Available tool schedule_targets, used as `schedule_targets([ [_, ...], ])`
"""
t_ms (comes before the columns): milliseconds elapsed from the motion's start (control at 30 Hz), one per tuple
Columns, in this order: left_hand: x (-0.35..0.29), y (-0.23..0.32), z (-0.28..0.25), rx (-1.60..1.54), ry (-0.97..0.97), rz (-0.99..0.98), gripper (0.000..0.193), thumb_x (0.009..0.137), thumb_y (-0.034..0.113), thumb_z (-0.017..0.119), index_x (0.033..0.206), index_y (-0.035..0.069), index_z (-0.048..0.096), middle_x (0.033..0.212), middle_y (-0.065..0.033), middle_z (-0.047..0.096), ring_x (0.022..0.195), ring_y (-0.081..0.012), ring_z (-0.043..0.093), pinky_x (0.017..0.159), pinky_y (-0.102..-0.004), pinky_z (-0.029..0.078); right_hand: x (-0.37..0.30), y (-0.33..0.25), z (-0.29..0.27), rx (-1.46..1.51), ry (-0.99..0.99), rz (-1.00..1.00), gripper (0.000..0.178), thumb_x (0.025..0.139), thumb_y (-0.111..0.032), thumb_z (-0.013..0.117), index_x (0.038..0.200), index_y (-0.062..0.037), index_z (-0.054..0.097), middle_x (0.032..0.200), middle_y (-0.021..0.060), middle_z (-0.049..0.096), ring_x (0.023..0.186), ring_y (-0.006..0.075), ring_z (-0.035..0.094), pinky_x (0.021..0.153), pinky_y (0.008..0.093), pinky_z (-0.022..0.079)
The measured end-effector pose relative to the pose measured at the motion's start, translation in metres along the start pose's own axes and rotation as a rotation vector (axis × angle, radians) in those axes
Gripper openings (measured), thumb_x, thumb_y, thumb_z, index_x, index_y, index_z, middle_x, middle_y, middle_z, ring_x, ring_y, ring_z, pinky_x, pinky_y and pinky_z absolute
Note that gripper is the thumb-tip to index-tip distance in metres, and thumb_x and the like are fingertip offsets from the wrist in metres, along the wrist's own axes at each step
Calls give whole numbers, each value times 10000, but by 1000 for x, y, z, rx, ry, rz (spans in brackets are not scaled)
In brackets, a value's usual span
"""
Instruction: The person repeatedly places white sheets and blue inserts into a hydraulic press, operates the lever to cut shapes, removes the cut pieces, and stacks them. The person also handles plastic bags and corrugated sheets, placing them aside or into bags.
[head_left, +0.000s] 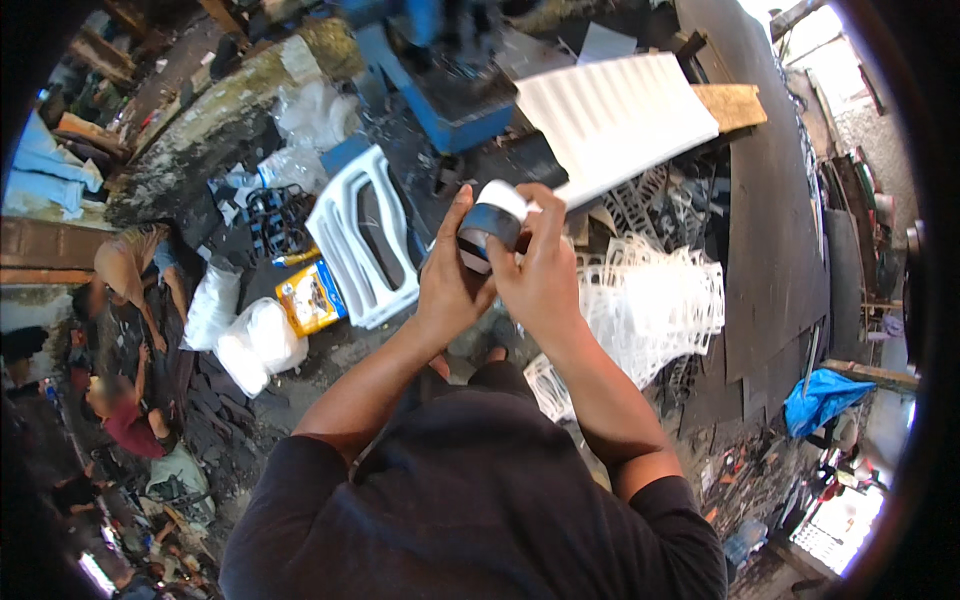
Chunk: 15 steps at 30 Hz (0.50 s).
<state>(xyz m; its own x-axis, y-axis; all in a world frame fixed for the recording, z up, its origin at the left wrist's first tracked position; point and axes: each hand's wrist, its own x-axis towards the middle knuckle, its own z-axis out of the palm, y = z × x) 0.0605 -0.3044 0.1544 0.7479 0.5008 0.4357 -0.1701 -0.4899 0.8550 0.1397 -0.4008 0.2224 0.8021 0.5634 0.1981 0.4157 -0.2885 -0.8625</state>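
Note:
Between my two hands, in front of my chest, is a small round piece [490,222], dark grey to black around its side with a smooth white part on top. Its exact kind I cannot make out. My left hand [452,275] is closed round its left side, the thumb reaching up along it. From the right, my right hand [540,268] grips it with bent fingers and the thumb pressed on the dark band. Just beyond lies a large white ribbed sheet [620,120]. Left of my hands is a white moulded panel [362,240] with long curved slots.
A blue metal machine [440,110] stands ahead. White cut-out lattice sheets [650,300] are piled at the right, beside large dark sheets [775,270]. A yellow packet [312,298] and white bundles [262,345] lie left. Two people [135,262] are farther left.

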Motion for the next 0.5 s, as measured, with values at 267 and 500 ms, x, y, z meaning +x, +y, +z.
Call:
schedule_targets([
  [267,2,-3,118,131,-146,-139,917,716,40,799,1452,15,253,1400,-255,469,1260,-410,522,1034,-437,443,32,99,-91,-85,-244,3,314,814,-136,725,1092,-81,589,941,205,640,854,412,642,733,445,517],
  [500,-49,-57,174,58,-156,-211,842,774,32,792,1430,34,264,1457,-247,388,1300,-324,475,1036,-409,436,21,289,-132,-8,-298,606,333,900,-191,678,1200,-95,570,941,221,685,803,313,697,704,389,532],
])
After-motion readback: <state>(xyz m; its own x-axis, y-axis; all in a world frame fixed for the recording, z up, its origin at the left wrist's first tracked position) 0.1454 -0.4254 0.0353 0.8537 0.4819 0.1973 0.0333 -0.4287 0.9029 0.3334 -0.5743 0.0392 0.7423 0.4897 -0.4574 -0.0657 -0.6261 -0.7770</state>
